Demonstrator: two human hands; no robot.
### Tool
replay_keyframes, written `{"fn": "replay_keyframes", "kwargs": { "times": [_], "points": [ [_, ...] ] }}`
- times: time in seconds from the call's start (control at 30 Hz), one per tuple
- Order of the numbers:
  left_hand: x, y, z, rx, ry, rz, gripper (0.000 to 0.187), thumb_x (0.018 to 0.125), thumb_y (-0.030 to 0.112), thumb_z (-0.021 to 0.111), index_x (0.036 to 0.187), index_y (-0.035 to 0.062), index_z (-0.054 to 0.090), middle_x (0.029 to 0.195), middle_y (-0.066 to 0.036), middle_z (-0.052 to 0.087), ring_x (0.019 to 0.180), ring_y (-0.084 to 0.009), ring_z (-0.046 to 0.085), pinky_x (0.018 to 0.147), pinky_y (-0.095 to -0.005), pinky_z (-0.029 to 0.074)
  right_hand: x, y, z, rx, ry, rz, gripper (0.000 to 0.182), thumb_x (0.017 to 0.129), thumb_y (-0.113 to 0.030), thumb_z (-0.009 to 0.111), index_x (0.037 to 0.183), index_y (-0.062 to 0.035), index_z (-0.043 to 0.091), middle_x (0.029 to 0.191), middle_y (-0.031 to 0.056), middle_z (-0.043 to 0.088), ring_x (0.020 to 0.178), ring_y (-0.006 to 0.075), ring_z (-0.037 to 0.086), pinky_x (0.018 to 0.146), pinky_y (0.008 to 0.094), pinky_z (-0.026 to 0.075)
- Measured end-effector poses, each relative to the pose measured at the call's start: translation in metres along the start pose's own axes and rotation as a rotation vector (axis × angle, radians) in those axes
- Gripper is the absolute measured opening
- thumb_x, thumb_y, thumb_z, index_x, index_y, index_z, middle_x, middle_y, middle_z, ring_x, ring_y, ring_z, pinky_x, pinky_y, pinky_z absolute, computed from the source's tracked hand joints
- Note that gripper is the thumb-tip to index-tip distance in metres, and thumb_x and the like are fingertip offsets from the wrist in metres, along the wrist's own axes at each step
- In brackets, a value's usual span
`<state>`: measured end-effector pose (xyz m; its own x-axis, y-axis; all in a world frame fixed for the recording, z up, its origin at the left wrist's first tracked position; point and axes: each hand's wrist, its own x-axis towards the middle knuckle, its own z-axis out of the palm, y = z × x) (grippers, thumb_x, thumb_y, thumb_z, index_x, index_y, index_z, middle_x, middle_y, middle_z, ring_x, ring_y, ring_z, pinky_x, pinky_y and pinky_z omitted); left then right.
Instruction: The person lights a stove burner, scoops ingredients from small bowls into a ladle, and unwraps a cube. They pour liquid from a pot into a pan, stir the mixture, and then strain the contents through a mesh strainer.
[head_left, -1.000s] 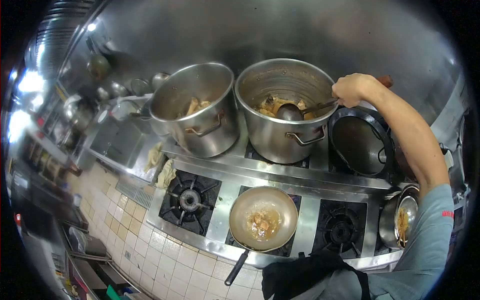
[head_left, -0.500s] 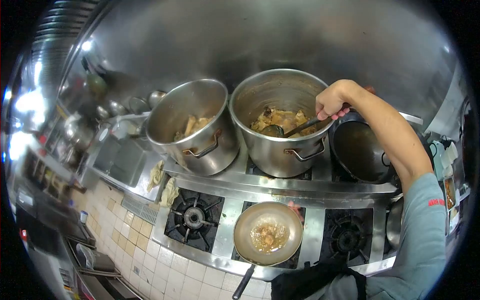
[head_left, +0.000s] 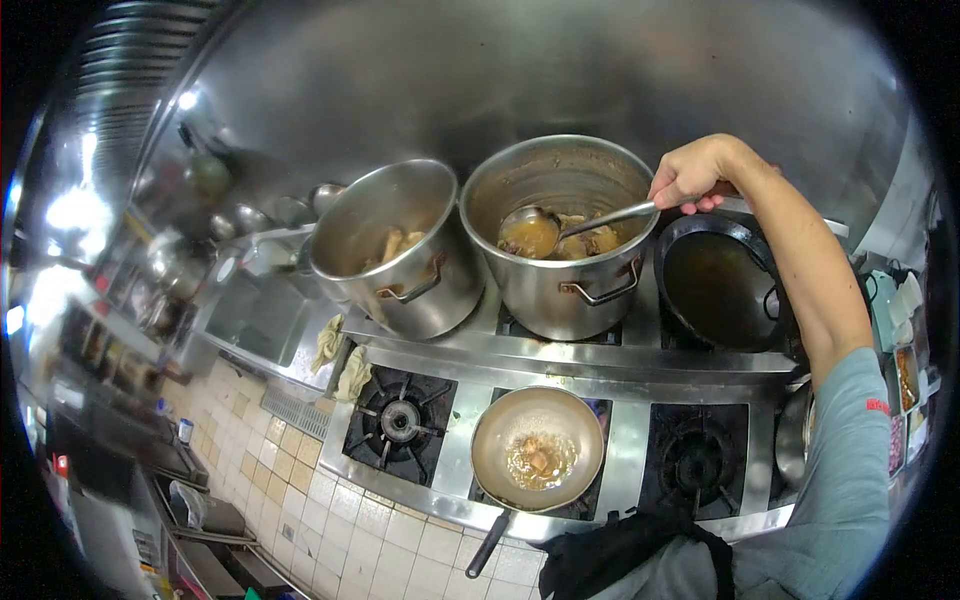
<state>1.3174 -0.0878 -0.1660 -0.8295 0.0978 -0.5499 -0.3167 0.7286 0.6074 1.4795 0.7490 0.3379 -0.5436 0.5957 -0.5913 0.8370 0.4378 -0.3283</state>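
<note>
My right hand (head_left: 692,178) is closed around the handle of a metal ladle (head_left: 610,215), above the right rim of a tall steel stockpot (head_left: 560,295). The ladle's bowl is inside the pot and holds yellowish-brown broth (head_left: 528,234). Bones or chunks in the pot show partly behind the ladle and rim. My left hand is out of sight. On the front burner sits a frying pan (head_left: 500,410), with a few brown pieces (head_left: 540,458) in bubbling liquid and its black handle toward me.
Left of the stockpot stands a second stockpot (head_left: 430,300) with bones inside. A dark wok (head_left: 715,280) of brown liquid is on the right. Bare burners (head_left: 400,422) flank the frying pan. A sink (head_left: 258,315) and cloths (head_left: 352,375) lie left; food trays (head_left: 905,375) stand far right.
My right hand has risen slightly to the right, and the ladle's bowl has come up filled with broth. Fingers formerly visible beside the frying pan are gone from view.
</note>
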Motion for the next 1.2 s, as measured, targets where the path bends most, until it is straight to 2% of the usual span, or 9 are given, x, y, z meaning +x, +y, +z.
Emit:
{"fn": "replay_keyframes", "kwargs": {
  "times": [0.13,0.43,0.5,0.53,0.63,0.7,0.77,1.07,1.2],
  "points": [
    [-0.004,-0.006,-0.004,-0.206,-0.099,-0.135,0.073,0.096,0.037,0.069,0.153,0.0081,0.034,0.120,-0.018,0.062,0.102,-0.0265,0.063,0.082,-0.0376,0.057,-0.035,0.001,-0.011,-0.010,0.037,-0.006,0.027,0.102,-0.022,0.058,0.124,-0.0082,0.065,0.067,0.0012,0.056,0.047,0.0084,0.050,0.039,0.0254,0.039],
    [-0.082,0.049,0.004,-0.238,-0.115,0.000,0.076,0.096,0.046,0.066,0.153,0.0056,0.035,0.127,-0.019,0.060,0.112,-0.0286,0.060,0.093,-0.0431,0.053,-0.135,-0.002,-0.014,0.028,0.150,-0.097,0.037,0.101,-0.021,0.059,0.134,-0.0035,0.060,0.062,0.0034,0.057,0.041,0.0098,0.049,0.035,0.0259,0.038],
    [-0.096,0.068,0.005,-0.175,-0.093,-0.197,0.077,0.096,0.047,0.065,0.153,0.0037,0.035,0.130,-0.019,0.060,0.111,-0.0288,0.061,0.095,-0.0442,0.051,-0.153,-0.004,-0.008,0.024,0.134,-0.116,0.040,0.100,-0.021,0.060,0.135,-0.0023,0.059,0.063,0.0036,0.057,0.040,0.0098,0.048,0.034,0.0260,0.038],
    [-0.035,-0.030,0.020,-0.316,-0.101,-0.123,0.079,0.096,0.048,0.065,0.152,0.0022,0.035,0.132,-0.019,0.059,0.112,-0.0302,0.061,0.097,-0.0447,0.049,-0.161,-0.005,-0.003,0.071,0.135,-0.132,0.041,0.100,-0.022,0.061,0.135,-0.0019,0.059,0.063,0.0036,0.057,0.041,0.0097,0.049,0.034,0.0258,0.038],
    [-0.074,0.001,0.022,-0.439,-0.132,-0.028,0.081,0.095,0.052,0.065,0.152,0.0014,0.037,0.133,-0.018,0.059,0.116,-0.0295,0.060,0.101,-0.0445,0.047,-0.177,-0.007,0.015,0.094,0.125,-0.171,0.042,0.099,-0.022,0.062,0.135,-0.0017,0.060,0.062,0.0033,0.057,0.040,0.0089,0.049,0.034,0.0247,0.037],
    [-0.061,-0.014,0.033,-0.407,-0.035,-0.107,0.059,0.097,0.033,0.067,0.142,0.0032,0.045,0.133,-0.016,0.056,0.103,-0.0272,0.064,0.079,-0.0412,0.056,-0.180,-0.008,0.025,0.066,0.091,-0.190,0.043,0.098,-0.023,0.063,0.135,-0.0018,0.060,0.061,0.0028,0.057,0.040,0.0084,0.048,0.034,0.0237,0.037],
    [-0.074,-0.008,0.033,-0.419,-0.061,-0.139,0.069,0.096,0.033,0.069,0.150,0.0035,0.038,0.146,-0.018,0.047,0.113,-0.0300,0.060,0.088,-0.0431,0.053,-0.174,0.000,0.042,0.134,0.003,-0.239,0.042,0.099,-0.027,0.062,0.135,-0.0056,0.061,0.059,0.0015,0.055,0.038,0.0073,0.047,0.032,0.0237,0.036],
    [-0.102,-0.003,0.039,-0.696,-0.003,-0.204,0.062,0.098,0.030,0.067,0.148,0.0041,0.041,0.138,-0.012,0.055,0.107,-0.0242,0.062,0.085,-0.0371,0.052,-0.137,-0.009,0.154,-0.069,-0.256,-0.132,0.039,0.100,-0.023,0.060,0.137,-0.0090,0.060,0.069,0.0022,0.061,0.048,0.0078,0.053,0.040,0.0248,0.043],
    [-0.094,0.026,0.050,-0.599,0.183,0.141,0.055,0.096,0.024,0.069,0.141,0.0011,0.048,0.134,-0.012,0.058,0.108,-0.0226,0.062,0.087,-0.0356,0.052,-0.098,0.000,0.216,-0.152,-0.353,-0.159,0.038,0.099,-0.022,0.060,0.136,-0.0117,0.061,0.072,0.0012,0.059,0.053,0.0096,0.055,0.046,0.0270,0.047]
  ]
}}
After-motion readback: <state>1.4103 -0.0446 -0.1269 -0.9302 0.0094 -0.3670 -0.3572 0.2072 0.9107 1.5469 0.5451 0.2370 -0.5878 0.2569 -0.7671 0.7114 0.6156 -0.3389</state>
